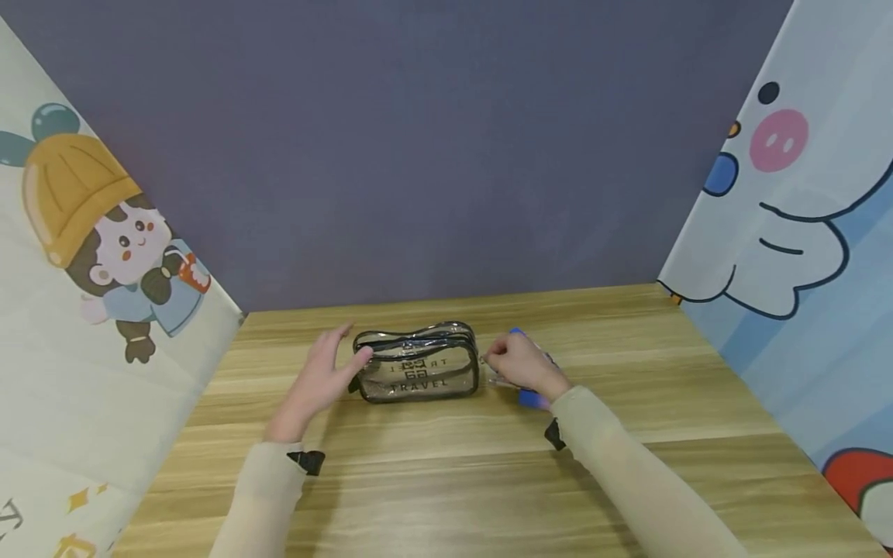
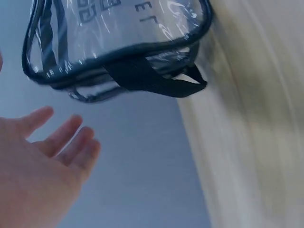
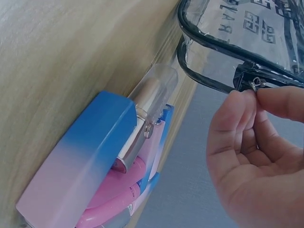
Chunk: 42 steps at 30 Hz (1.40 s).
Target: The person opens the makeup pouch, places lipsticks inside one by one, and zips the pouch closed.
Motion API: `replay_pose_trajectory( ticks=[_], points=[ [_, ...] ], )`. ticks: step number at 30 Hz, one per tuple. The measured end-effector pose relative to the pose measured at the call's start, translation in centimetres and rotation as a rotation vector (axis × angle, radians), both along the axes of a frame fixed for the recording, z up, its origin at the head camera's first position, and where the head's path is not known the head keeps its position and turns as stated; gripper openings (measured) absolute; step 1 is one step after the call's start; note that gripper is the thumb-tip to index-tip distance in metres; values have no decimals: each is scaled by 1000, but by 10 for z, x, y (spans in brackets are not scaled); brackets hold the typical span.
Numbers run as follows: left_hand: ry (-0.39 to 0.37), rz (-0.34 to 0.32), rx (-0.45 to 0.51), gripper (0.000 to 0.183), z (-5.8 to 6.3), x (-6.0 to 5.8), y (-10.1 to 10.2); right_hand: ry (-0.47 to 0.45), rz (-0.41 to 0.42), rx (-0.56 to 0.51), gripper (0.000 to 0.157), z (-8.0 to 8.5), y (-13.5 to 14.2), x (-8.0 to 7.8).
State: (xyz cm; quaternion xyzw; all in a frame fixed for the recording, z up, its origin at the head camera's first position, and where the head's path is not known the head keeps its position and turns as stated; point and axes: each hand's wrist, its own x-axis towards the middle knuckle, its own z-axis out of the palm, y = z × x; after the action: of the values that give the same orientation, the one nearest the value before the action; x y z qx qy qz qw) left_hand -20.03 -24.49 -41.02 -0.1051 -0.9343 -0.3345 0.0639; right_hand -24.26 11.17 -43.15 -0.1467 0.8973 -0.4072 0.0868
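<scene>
A clear pouch with black edging and the word TRAVEL [image 1: 418, 385] stands upright on the table. At its right end, my right hand [image 1: 519, 363] pinches the small metal zipper pull [image 3: 256, 84] between thumb and forefinger. My left hand [image 1: 317, 384] is at the pouch's left end, fingers spread and thumb near the top corner. Whether that thumb touches the pouch I cannot tell; the other fingers [image 2: 66, 137] are apart from it. A black strap loop [image 2: 152, 80] sticks out from the left end. Through the clear wall, no contents can be made out.
Right of the pouch, partly under my right hand in the head view, lie a blue-to-pink box [image 3: 80, 161], a silver tube with a clear cap [image 3: 149, 104] and pink curved items [image 3: 111, 199]. A grey panel [image 1: 446, 155] rises behind the wooden table [image 1: 446, 480]; printed cloths flank it.
</scene>
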Motion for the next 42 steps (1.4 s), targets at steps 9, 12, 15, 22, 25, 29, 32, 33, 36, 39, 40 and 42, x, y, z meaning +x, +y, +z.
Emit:
replay_pose_trajectory(
  ticks=[9,12,15,22,25,29,32,33,36,39,40,42],
  points=[
    [214,-84,-208,70,15,0,28,26,-14,14,21,-3,-1,-1],
    [225,-118,-215,66,16,-2,36,25,-4,-3,21,-3,-2,-1],
    [230,-140,-224,59,14,-3,41,11,0,-25,20,-4,-3,-1],
    [262,-143,-204,48,7,-4,43,-10,2,-30,20,-6,-6,-1],
    [288,-136,-176,43,4,-5,44,-32,-11,-36,22,-6,-5,-1],
    [320,-115,-154,39,-1,-7,45,-73,-15,-44,23,-8,-3,-1],
    [332,-101,-141,38,-6,-9,46,-80,-10,-46,23,-10,-3,-1],
    [335,-99,-137,38,-7,-10,46,-77,-10,-47,23,-10,-2,-1],
    [345,-102,-120,37,-9,-10,47,-69,-15,-59,23,-11,-2,-1],
    [348,-110,-108,37,-10,-9,47,-53,-21,-60,25,-11,0,-1],
    [346,-113,-107,37,-10,-8,47,-44,-22,-54,26,-10,1,-1],
    [337,-116,-115,39,-11,-8,47,-31,-21,-39,26,-9,2,-1]
  ],
)
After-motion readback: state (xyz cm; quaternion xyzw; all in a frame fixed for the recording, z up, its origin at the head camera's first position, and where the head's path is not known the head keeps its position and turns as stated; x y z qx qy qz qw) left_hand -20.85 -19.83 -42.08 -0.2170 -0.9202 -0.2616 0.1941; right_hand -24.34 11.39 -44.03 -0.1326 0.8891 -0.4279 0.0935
